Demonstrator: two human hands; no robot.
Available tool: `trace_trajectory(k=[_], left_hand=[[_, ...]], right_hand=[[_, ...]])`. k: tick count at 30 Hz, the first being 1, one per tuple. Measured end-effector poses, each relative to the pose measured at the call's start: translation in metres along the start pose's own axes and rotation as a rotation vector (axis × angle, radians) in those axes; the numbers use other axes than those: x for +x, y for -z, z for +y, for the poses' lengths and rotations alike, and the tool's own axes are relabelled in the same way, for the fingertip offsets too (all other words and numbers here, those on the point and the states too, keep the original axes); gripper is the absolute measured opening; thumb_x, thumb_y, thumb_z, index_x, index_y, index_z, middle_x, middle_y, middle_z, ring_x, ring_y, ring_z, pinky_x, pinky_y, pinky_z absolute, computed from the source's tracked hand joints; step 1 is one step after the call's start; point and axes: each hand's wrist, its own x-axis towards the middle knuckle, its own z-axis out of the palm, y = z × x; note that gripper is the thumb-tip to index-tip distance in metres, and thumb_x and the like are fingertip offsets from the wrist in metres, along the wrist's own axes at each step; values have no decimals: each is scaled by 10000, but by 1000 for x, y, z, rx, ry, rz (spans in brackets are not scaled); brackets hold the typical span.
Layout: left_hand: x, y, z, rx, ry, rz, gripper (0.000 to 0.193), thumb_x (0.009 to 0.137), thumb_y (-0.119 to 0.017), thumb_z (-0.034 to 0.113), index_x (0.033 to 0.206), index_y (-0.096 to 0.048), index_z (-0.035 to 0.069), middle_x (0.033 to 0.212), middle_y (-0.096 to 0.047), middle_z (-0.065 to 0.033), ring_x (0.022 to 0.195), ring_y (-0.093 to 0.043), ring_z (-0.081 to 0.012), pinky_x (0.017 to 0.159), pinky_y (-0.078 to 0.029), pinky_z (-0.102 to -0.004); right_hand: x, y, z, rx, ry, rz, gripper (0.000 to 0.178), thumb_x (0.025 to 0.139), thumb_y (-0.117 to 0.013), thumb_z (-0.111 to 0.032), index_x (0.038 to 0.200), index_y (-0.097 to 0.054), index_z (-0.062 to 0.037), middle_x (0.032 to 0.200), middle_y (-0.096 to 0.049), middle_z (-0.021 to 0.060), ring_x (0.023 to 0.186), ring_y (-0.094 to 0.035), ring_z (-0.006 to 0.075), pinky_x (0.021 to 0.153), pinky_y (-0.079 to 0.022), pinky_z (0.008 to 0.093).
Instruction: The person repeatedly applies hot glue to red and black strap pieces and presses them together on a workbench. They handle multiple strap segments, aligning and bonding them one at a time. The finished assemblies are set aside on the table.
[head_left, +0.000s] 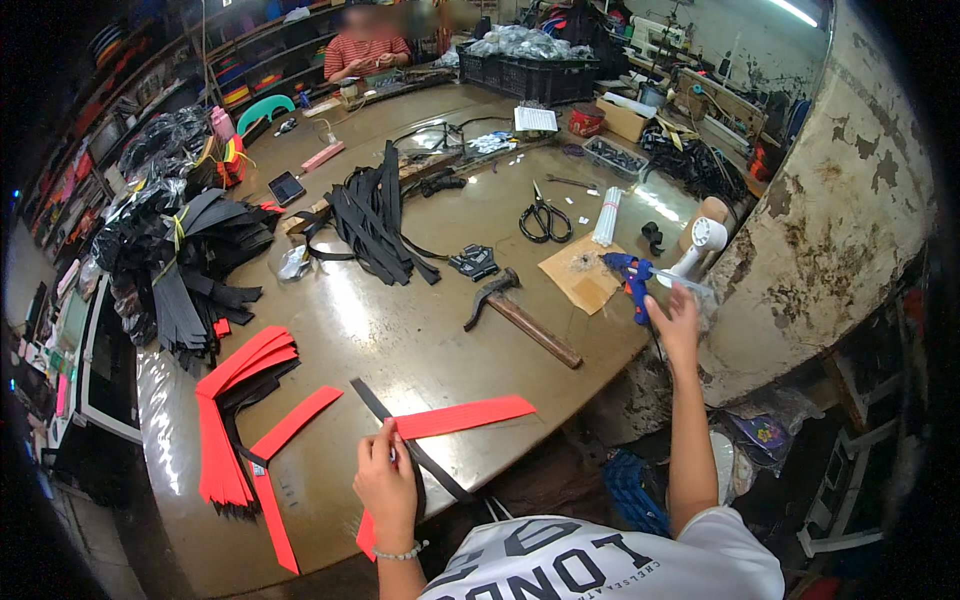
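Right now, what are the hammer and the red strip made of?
The hammer looks like a dark, dull metal head on a brown wooden handle with grain-like streaks. The red strip under the left hand seems thin, flat, matte plastic or synthetic sheet; I can't tell which.

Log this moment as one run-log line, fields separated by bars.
left hand: pinching black strip across red strip | right hand: reaching to blue glue gun | hammer: lying untouched on table

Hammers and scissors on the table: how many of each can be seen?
1 hammer, lying mid-table beyond the left hand; 1 pair of scissors, farther back. More may be hidden under the clutter.
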Motion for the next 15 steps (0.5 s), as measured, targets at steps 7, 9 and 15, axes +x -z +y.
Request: trace_trajectory(k=[7, 9, 15], left_hand=[[-15, 19, -8, -2, 53, 27, 266, 884, -651, 121, 1149, -675, 128, 962, -589, -108, 731, -640, -312, 629, -516, -411], [-17, 14, -8, 14, 100, -93, 264, 880, -655, 126, 1143, -676, 140, 957, -583, -108, 731, -640, -311, 627, -519, -410], [-5, -2, -8, 0, 79, -123, 245, 896, -635, 122, 1131, -679, 172, 978, -592, -112, 773, -649, -316, 636, -524, -432]], right_hand=[[34, -34, -16, -280, -194, -297, 408, 988, -547, -312, 1202, -435, 18, 844, -668, 212, 722, -695, 329, 608, -539, 416], [43, -41, -45, -570, -19, -305, 393, 990, -507, -302, 1200, -439, 24, 898, -663, 293, 815, -663, 453, 685, -515, 495], [26, -48, -139, 159, -80, -650, 311, 1029, -493, -275, 1249, -451, -59, 901, -704, 121, 559, -564, 70, 497, -434, 209]])
